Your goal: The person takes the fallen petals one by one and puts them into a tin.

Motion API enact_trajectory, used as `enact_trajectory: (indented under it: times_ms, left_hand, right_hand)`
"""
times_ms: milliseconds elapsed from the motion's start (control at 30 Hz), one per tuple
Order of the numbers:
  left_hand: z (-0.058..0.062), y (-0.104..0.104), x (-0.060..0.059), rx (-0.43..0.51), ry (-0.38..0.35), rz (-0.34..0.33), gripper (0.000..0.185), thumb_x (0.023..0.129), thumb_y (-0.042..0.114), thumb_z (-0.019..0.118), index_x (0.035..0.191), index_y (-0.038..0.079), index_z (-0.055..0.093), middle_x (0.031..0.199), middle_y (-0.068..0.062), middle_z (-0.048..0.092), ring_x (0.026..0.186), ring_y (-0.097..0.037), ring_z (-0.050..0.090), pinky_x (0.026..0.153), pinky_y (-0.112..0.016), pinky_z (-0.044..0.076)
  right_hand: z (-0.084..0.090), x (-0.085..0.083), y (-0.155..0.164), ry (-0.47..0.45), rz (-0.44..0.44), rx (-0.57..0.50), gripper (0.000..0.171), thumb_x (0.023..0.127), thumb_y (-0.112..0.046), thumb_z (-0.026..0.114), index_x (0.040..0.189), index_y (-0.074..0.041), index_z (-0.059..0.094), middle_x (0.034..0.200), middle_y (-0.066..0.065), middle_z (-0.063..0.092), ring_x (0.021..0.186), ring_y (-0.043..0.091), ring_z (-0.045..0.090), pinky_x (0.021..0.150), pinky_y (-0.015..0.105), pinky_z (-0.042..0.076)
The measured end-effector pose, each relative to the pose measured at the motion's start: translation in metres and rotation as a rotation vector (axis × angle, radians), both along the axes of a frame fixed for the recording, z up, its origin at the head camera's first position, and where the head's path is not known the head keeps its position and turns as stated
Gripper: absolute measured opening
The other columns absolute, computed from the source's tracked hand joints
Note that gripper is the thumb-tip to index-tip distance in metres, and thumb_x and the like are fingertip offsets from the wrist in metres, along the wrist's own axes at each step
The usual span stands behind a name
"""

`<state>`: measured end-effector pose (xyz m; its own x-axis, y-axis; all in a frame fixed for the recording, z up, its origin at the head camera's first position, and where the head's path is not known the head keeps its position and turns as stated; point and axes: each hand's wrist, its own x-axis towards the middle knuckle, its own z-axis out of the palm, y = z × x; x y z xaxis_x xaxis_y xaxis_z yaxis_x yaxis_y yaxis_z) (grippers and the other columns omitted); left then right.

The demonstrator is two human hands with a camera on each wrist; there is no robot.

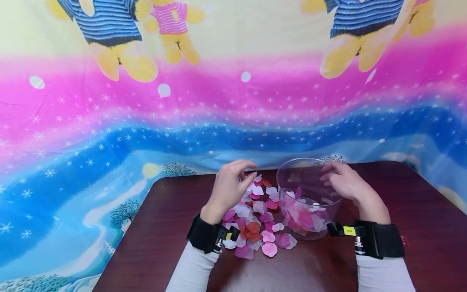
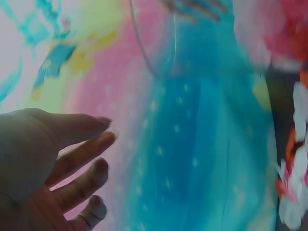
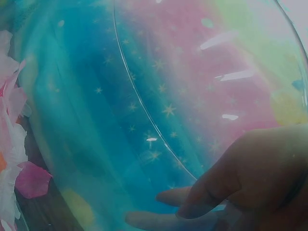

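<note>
Left hand (image 1: 229, 188) relaxed, empty, over petals (image 1: 255, 227); right hand (image 1: 344, 182) loosely cups clear bowl (image 1: 308, 202) rim.

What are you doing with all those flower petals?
A person sits at a dark wooden table with a pile of loose petals in pink, white and orange. Their right hand rests on the rim of a clear round container, which already has some petals in the bottom. Their left hand hovers above the pile with its fingers relaxed, and from here it looks empty. Most petals on the table lie left of the container.
</note>
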<state>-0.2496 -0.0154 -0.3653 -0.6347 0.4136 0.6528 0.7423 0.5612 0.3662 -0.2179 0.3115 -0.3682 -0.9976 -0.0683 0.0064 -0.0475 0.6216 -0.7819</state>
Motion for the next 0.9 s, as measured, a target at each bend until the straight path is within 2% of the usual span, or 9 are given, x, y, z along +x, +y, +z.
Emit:
enact_trajectory:
  times_ms: [100,200,333,433,533,600,767,900]
  left_hand:
    - [-0.006,-0.016,-0.009,-0.055,-0.088,0.036,0.020,0.097,0.017,0.073,0.116,0.019,0.076,0.105,0.005,0.071,0.061,-0.006,0.048,0.054,-0.024,0.035]
    - [-0.015,-0.026,-0.020,-0.153,-0.190,0.046,0.019,0.097,0.015,0.073,0.115,0.020,0.076,0.098,0.006,0.070,0.063,-0.007,0.050,0.057,-0.024,0.037]
    - [-0.030,-0.033,-0.032,-0.268,-0.342,0.019,0.021,0.095,0.012,0.073,0.115,0.018,0.077,0.096,0.004,0.070,0.069,-0.009,0.056,0.061,-0.026,0.044]
    - [-0.041,-0.033,-0.038,-0.324,-0.418,-0.018,0.023,0.094,0.008,0.074,0.116,0.014,0.076,0.107,-0.001,0.073,0.084,-0.016,0.066,0.070,-0.028,0.052]
    - [-0.051,-0.028,-0.042,-0.367,-0.437,-0.057,0.024,0.092,0.005,0.076,0.115,0.009,0.076,0.114,-0.005,0.073,0.101,-0.023,0.069,0.083,-0.033,0.055]
    - [-0.058,-0.023,-0.043,-0.398,-0.436,-0.080,0.023,0.091,0.005,0.076,0.115,0.006,0.076,0.113,-0.008,0.074,0.107,-0.026,0.068,0.088,-0.036,0.055]
    - [-0.072,-0.012,-0.045,-0.472,-0.432,-0.075,0.021,0.091,0.005,0.077,0.111,0.010,0.079,0.110,-0.006,0.075,0.108,-0.021,0.067,0.090,-0.033,0.055]
    - [-0.076,-0.007,-0.045,-0.483,-0.396,-0.063,0.016,0.091,0.006,0.077,0.105,0.012,0.081,0.104,-0.003,0.076,0.104,-0.019,0.067,0.089,-0.031,0.055]
  right_hand:
    - [0.001,0.000,0.000,-0.005,-0.001,-0.001,0.040,0.104,-0.006,0.029,0.138,0.013,0.041,0.129,0.038,0.057,0.119,0.053,0.058,0.081,0.050,0.058]
    - [0.001,0.000,0.001,-0.015,0.001,0.001,0.041,0.105,-0.006,0.028,0.139,0.013,0.040,0.131,0.038,0.056,0.121,0.053,0.057,0.082,0.050,0.058]
    - [0.001,0.000,0.000,-0.025,0.002,0.002,0.041,0.105,-0.006,0.028,0.139,0.014,0.039,0.132,0.038,0.055,0.121,0.053,0.057,0.082,0.050,0.058]
    - [0.000,0.000,-0.001,-0.031,-0.001,-0.002,0.041,0.105,-0.006,0.028,0.140,0.014,0.038,0.132,0.038,0.055,0.121,0.053,0.056,0.083,0.050,0.058]
    - [-0.001,0.001,0.000,-0.034,-0.003,-0.006,0.041,0.105,-0.005,0.028,0.140,0.014,0.038,0.133,0.038,0.054,0.121,0.053,0.056,0.083,0.050,0.058]
    - [-0.001,0.001,0.000,-0.035,-0.004,-0.011,0.041,0.105,-0.005,0.028,0.140,0.014,0.038,0.133,0.038,0.054,0.122,0.053,0.056,0.082,0.049,0.058]
    - [-0.002,0.001,0.001,-0.031,-0.006,-0.009,0.041,0.105,-0.005,0.028,0.140,0.013,0.038,0.133,0.039,0.054,0.121,0.053,0.057,0.082,0.049,0.058]
    - [-0.002,0.000,0.001,-0.033,-0.005,-0.011,0.041,0.105,-0.006,0.028,0.140,0.013,0.038,0.133,0.038,0.055,0.121,0.052,0.056,0.081,0.049,0.058]
